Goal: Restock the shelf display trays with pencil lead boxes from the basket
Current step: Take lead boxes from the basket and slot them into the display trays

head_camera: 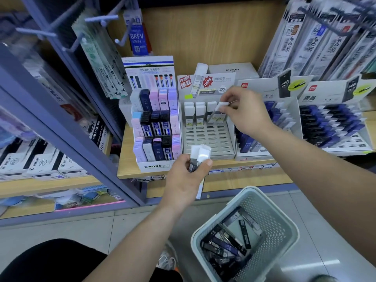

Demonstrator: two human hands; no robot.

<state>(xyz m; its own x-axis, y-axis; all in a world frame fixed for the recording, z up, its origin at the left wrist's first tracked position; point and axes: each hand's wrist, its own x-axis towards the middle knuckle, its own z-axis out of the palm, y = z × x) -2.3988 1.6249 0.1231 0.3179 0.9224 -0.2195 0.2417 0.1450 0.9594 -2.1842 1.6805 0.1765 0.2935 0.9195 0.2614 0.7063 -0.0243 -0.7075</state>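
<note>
Now, boxes (200, 154) in hands (184, 180), basket (284, 226) below

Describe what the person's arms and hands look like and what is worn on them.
Both forearms are bare as far as the frame shows: no sleeves, cuffs or gloves. The left hand and the right hand carry no visible ring, and neither wrist shows a watch, bracelet or band. The left thumbnail is short and unpainted.
</note>
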